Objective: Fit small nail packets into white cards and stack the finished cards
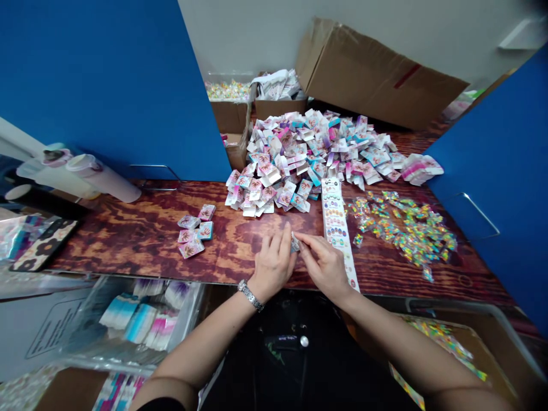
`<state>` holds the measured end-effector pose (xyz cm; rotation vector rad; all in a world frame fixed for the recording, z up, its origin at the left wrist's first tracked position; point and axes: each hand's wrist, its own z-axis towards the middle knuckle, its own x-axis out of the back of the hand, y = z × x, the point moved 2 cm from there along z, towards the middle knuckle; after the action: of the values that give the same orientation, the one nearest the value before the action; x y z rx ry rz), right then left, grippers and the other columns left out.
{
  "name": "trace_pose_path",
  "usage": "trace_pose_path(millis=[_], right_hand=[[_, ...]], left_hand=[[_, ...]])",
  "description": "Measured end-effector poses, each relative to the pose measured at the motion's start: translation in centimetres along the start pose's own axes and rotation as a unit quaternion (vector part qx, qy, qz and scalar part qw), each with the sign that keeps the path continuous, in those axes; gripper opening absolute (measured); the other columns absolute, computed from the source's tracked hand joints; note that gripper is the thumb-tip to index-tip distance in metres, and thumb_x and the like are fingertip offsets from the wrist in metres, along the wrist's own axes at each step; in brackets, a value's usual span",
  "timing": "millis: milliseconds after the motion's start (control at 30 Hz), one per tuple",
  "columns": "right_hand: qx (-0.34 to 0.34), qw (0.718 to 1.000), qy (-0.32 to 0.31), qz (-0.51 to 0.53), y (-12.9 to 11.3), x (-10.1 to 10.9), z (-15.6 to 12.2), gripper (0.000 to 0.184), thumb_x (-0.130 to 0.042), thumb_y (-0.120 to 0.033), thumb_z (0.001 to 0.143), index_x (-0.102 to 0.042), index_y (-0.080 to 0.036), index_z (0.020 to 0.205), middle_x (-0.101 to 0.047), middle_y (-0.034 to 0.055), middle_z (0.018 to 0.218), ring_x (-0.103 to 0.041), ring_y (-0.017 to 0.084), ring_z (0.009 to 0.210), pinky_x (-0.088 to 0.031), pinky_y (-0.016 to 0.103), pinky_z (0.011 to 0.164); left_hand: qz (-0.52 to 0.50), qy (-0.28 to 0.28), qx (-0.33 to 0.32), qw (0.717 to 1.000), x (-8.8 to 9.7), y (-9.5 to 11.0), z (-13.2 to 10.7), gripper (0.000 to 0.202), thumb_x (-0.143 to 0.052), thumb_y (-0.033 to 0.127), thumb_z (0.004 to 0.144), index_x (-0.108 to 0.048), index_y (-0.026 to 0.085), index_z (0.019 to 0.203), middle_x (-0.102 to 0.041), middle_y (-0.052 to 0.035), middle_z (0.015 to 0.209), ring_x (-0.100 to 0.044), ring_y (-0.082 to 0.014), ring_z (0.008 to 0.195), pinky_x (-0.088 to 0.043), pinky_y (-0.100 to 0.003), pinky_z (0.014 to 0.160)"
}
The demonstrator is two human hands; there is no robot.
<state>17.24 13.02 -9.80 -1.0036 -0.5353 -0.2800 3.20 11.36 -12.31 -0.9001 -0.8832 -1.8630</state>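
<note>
A small clear plastic packet [295, 243] with a glint of silvery contents sits between my two hands, just above the tabletop, and it is too small for me to make out more. My right hand [326, 267] has it pinched at the edge between thumb and forefinger, with the other fingers curled close together behind them. My left hand [274, 264] stands right beside the packet, its fingers [277, 242] slightly spread and pointing forward. I cannot tell whether they grip the packet or only touch it. A steel link wristband [250, 295] circles my left wrist.

A long white paper strip [337, 228] printed with rows of coloured ovals lies just beside my right hand, on a dark red-brown flame-grained wooden tabletop [132, 240]. Ahead of my hands rises a large heap of small folded white cards [291, 165] with pink and teal printing. Four or five similar cards [194, 234] lie in a small group to the left. To the right spreads a scatter of clear packets [402, 231] with multicoloured contents. Blue partition panels [107, 85] flank the tabletop, and a brown cardboard box [377, 74] stands beyond.
</note>
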Motion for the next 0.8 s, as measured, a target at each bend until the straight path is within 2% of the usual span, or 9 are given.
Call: trace_pose_path(millis=[133, 233, 367, 467, 533, 567, 633, 700, 800], right_hand=[[0.079, 0.995, 0.014, -0.053, -0.2, -0.6, -0.9, 0.047, -0.044, -0.011, 0.093, -0.048, -0.027, 0.137, -0.065, 0.0066, 0.122, -0.06, 0.023, 0.11, -0.051, 0.043, 0.094], [0.1, 0.993, 0.009, -0.064, -0.7, -0.8, -1.1, 0.056, -0.045, -0.011, 0.092, -0.037, -0.027, 0.145, -0.063, 0.0078, 0.126, -0.058, 0.025, 0.112, -0.051, 0.045, 0.095], [0.108, 0.989, -0.089, -0.038, -0.5, 0.3, 0.2, 0.056, -0.046, -0.017, 0.093, -0.033, -0.026, 0.147, -0.059, 0.0084, 0.131, -0.058, 0.024, 0.115, -0.051, 0.042, 0.096], [0.101, 0.98, -0.159, -0.07, 2.6, 3.1, 2.4, 0.053, -0.047, -0.027, 0.095, -0.033, -0.028, 0.146, -0.055, 0.0065, 0.137, -0.055, 0.021, 0.121, -0.048, 0.042, 0.101], [0.096, 0.97, -0.159, -0.158, 6.0, 5.4, 3.8, 0.058, -0.05, -0.034, 0.093, -0.031, -0.024, 0.147, -0.039, 0.009, 0.149, -0.037, 0.026, 0.137, -0.033, 0.049, 0.113], [0.085, 0.96, -0.173, -0.202, 7.8, 6.4, 4.4, 0.062, -0.052, -0.038, 0.092, -0.031, -0.021, 0.148, -0.033, 0.011, 0.152, -0.03, 0.028, 0.141, -0.028, 0.051, 0.115], [0.064, 0.935, -0.247, -0.247, 11.2, 7.6, 4.9, 0.072, -0.058, -0.044, 0.087, -0.034, -0.012, 0.146, -0.03, 0.0182, 0.152, -0.026, 0.034, 0.142, -0.028, 0.052, 0.114], [0.052, 0.915, -0.296, -0.27, 13.4, 7.9, 4.8, 0.074, -0.059, -0.05, 0.085, -0.037, -0.011, 0.144, -0.032, 0.0193, 0.151, -0.026, 0.035, 0.141, -0.03, 0.053, 0.113], [0.062, 0.916, -0.28, -0.281, 14.3, 7.6, 4.0, 0.063, -0.058, -0.049, 0.087, -0.045, -0.017, 0.14, -0.04, 0.0152, 0.148, -0.032, 0.033, 0.139, -0.032, 0.055, 0.111]], left_hand=[[0.02, -0.004, 0.012, 1.0, -0.1, 0.3, 0.3, 0.062, -0.041, 0.026, 0.094, -0.02, 0.005, 0.147, -0.062, -0.016, 0.107, -0.055, -0.0258, 0.093, -0.05, -0.039, 0.081], [-0.006, 0.011, -0.008, 1.0, -0.5, 0.6, 0.3, 0.061, -0.036, 0.021, 0.093, -0.014, 0.003, 0.148, -0.059, -0.0202, 0.114, -0.055, -0.0268, 0.096, -0.048, -0.041, 0.083], [-0.02, 0.012, -0.029, 0.999, -0.4, -0.7, 0.1, 0.065, -0.037, 0.02, 0.092, -0.01, 0.006, 0.149, -0.057, -0.0203, 0.118, -0.054, -0.0265, 0.095, -0.048, -0.041, 0.085], [0.033, -0.03, -0.01, 0.999, 0.8, -4.0, -0.2, 0.065, -0.047, 0.032, 0.091, -0.024, 0.011, 0.148, -0.061, -0.0149, 0.106, -0.054, -0.0263, 0.094, -0.048, -0.037, 0.082], [0.101, -0.051, 0.047, 0.992, 2.0, -7.0, -0.2, 0.063, -0.049, 0.037, 0.091, -0.032, 0.01, 0.145, -0.061, -0.0155, 0.103, -0.054, -0.0286, 0.097, -0.048, -0.037, 0.08], [0.132, -0.07, 0.067, 0.987, 2.6, -8.3, -0.2, 0.064, -0.05, 0.038, 0.09, -0.033, 0.009, 0.144, -0.06, -0.0187, 0.108, -0.053, -0.032, 0.103, -0.047, -0.041, 0.084], [0.162, -0.066, 0.099, 0.979, 3.5, -10.3, -0.1, 0.068, -0.054, 0.042, 0.088, -0.035, 0.008, 0.144, -0.048, -0.0251, 0.131, -0.042, -0.0417, 0.122, -0.04, -0.054, 0.095], [0.12, -0.046, 0.108, 0.986, 3.8, -10.7, 0.2, 0.07, -0.057, 0.044, 0.086, -0.036, 0.01, 0.143, -0.036, -0.0246, 0.144, -0.031, -0.044, 0.133, -0.031, -0.059, 0.103], [-0.077, -0.052, 0.122, 0.988, 2.9, -8.2, 0.7, 0.06, -0.057, 0.045, 0.086, -0.047, 0.013, 0.136, -0.05, -0.0187, 0.136, -0.044, -0.0344, 0.127, -0.035, -0.051, 0.106]])
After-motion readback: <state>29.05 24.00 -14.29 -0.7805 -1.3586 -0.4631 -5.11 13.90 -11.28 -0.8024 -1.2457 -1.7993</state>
